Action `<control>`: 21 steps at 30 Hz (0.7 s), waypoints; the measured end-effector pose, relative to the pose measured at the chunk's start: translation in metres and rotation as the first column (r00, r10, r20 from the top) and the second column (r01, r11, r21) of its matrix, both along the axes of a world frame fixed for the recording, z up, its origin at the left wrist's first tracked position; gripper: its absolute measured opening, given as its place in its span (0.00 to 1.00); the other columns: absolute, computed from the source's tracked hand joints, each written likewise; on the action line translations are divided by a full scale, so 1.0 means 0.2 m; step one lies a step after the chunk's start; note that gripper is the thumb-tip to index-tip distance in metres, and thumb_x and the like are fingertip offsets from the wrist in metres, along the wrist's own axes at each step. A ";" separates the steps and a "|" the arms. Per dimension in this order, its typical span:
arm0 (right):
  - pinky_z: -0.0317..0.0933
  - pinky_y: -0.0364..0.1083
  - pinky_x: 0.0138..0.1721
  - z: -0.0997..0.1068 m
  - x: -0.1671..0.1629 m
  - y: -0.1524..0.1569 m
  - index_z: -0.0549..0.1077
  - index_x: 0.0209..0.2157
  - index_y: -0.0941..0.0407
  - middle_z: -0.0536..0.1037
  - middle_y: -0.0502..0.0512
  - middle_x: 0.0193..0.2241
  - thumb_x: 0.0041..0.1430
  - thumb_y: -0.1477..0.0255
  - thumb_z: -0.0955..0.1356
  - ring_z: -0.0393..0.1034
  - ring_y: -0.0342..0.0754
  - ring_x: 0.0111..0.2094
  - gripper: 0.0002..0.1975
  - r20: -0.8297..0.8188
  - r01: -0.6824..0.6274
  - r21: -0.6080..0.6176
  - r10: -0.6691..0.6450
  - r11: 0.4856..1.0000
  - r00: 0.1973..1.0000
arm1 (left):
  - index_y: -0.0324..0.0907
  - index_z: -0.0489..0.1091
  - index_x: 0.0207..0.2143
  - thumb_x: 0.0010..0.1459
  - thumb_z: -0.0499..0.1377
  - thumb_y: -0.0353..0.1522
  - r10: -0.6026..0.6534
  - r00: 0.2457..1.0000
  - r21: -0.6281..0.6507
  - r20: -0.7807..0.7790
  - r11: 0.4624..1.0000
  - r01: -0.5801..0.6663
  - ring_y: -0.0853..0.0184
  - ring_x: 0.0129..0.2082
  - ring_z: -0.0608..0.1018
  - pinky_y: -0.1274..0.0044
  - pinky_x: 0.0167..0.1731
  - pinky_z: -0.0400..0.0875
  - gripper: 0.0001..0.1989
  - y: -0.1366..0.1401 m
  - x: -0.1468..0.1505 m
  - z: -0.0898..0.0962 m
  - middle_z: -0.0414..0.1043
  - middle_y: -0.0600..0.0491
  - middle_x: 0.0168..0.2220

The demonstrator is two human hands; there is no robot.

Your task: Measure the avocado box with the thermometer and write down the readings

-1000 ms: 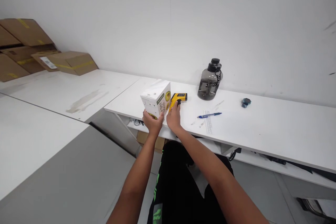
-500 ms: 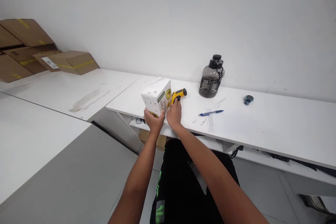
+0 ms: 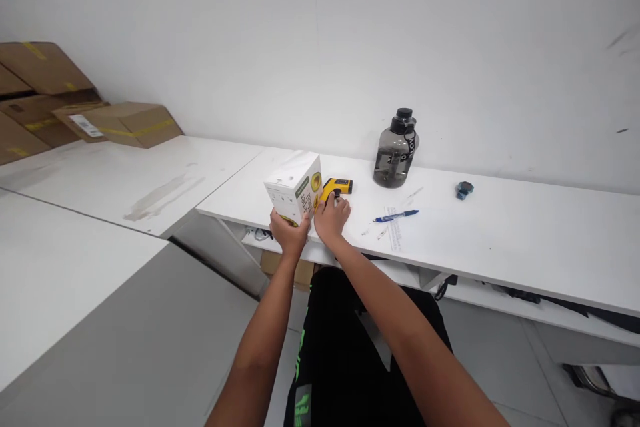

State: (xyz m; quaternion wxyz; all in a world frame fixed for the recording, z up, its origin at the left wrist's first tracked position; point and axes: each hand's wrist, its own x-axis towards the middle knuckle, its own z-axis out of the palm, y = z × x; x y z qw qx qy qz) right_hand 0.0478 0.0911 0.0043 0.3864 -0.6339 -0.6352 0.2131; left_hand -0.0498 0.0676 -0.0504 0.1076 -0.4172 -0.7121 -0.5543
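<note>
My left hand [image 3: 290,232] is closed round the lower near corner of a white carton [image 3: 293,180] printed with avocados, holding it tilted over the bench's front edge. Close beside the carton, my right hand [image 3: 331,219] has its fingers at the handle of a yellow and black infrared thermometer gun [image 3: 339,185]. The gun is low at the bench top and its nose points right. Part of its handle is hidden behind my hand and the carton.
A dark clear water jug [image 3: 394,155] stands by the wall. Right of my hands lie a blue pen [image 3: 396,216] on a printed paper [image 3: 395,237] and a small blue-black item [image 3: 464,190]. Cardboard boxes [image 3: 135,123] are stacked at the far left. A shelf runs under the bench.
The thermometer gun has come down and turned, its nose now lower. My right fingers have spread a little round it. The carton stays in my left hand; the view has shifted slightly.
</note>
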 end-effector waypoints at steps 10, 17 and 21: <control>0.60 0.51 0.45 0.20 1.00 0.14 0.66 0.57 0.56 0.75 0.62 0.47 0.62 0.75 0.58 0.70 0.55 0.46 0.21 0.488 -0.204 0.016 0.171 0.979 0.856 | 0.34 0.55 0.54 0.40 0.63 0.44 -0.008 0.999 -0.017 0.045 1.000 0.008 0.46 0.50 0.69 0.57 0.50 0.62 0.41 0.02 -0.01 0.00 0.66 0.38 0.47; 0.59 0.49 0.36 0.09 1.33 0.18 0.69 0.51 0.58 0.78 0.65 0.37 0.64 0.74 0.59 0.72 0.54 0.35 0.17 0.747 -0.251 -0.197 0.310 0.948 0.588 | 0.32 0.55 0.54 0.40 0.62 0.45 0.008 0.999 0.016 0.033 1.000 -0.009 0.45 0.50 0.69 0.58 0.49 0.62 0.41 0.03 -0.01 0.00 0.66 0.36 0.47; 0.58 0.46 0.33 0.09 1.31 0.12 0.69 0.47 0.56 0.76 0.55 0.30 0.65 0.65 0.58 0.68 0.49 0.29 0.15 0.379 -0.282 0.012 0.256 0.959 0.889 | 0.33 0.55 0.54 0.40 0.62 0.44 0.006 0.999 0.015 0.041 1.000 -0.007 0.47 0.50 0.69 0.59 0.49 0.63 0.41 0.03 -0.01 0.00 0.66 0.37 0.47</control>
